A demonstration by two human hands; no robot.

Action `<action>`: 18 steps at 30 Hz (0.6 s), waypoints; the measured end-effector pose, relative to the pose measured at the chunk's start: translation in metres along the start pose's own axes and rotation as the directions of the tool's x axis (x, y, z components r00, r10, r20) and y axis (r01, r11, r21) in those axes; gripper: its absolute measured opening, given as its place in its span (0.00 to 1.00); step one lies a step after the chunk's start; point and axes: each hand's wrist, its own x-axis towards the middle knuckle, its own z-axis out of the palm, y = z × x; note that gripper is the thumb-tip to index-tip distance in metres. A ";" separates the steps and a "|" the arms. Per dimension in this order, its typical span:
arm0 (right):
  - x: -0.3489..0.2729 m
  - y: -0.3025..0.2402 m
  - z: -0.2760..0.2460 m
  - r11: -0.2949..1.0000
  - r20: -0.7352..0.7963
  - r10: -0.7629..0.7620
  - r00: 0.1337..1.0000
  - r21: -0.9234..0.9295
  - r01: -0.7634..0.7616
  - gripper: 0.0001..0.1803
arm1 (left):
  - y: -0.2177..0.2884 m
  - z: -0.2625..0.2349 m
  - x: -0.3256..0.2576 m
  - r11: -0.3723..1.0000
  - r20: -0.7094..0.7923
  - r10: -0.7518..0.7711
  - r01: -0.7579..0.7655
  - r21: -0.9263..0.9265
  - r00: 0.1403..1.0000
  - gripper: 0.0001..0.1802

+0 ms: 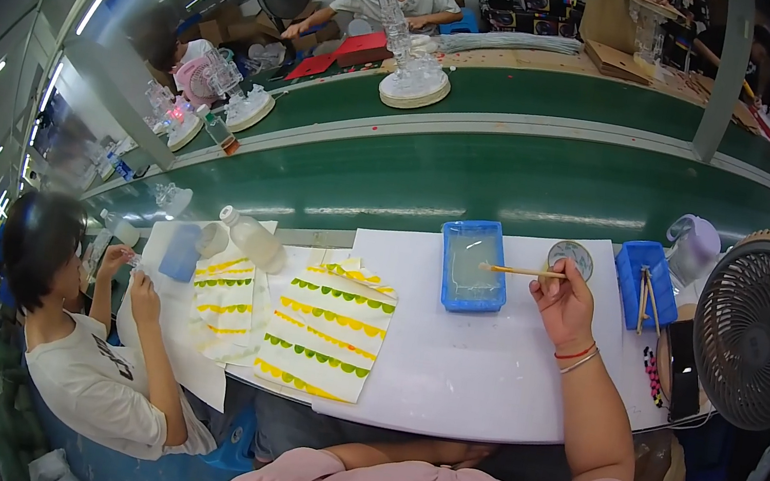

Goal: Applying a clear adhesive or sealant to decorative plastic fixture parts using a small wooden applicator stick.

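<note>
My right hand (565,305) is closed around a thin wooden-handled brush (523,271), held roughly level. The brush's tip reaches over the right rim of a shallow blue tray (471,306) with something clear and watery inside. Just behind my fingers sits a round tape-roll-like thing (571,252), partly covered by the hand. My left hand (470,454) rests low, by my lap below the table edge; its fingers are too dim to make out. White paper (484,373) covers the tabletop under the tray.
Cloths (328,331) with yellow and green scallops lie left, near a cloudy bottle (252,240). A co-worker (106,369) holds a small clear piece. At right stand a blue basket (635,285) with sticks, a jug (694,247) and a fan (755,327). A green conveyor (511,182) runs behind.
</note>
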 end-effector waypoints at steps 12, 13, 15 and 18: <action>0.000 0.004 0.000 1.000 0.021 0.002 1.000 -0.023 -0.002 0.13 | -0.019 0.005 0.003 0.945 -0.107 0.197 -0.159 0.286 0.975 0.07; 0.000 0.004 0.001 1.000 0.026 0.004 1.000 -0.031 -0.003 0.13 | -0.019 0.006 0.002 0.926 -0.130 0.271 -0.221 0.307 0.954 0.07; 0.000 0.004 0.000 1.000 0.020 0.005 1.000 -0.028 -0.004 0.13 | -0.018 0.009 0.003 0.872 -0.169 0.416 -0.339 0.352 0.894 0.06; 0.000 0.003 -0.001 1.000 0.011 0.004 1.000 -0.025 -0.004 0.13 | -0.014 0.008 0.000 0.914 -0.150 0.339 -0.288 0.287 0.929 0.05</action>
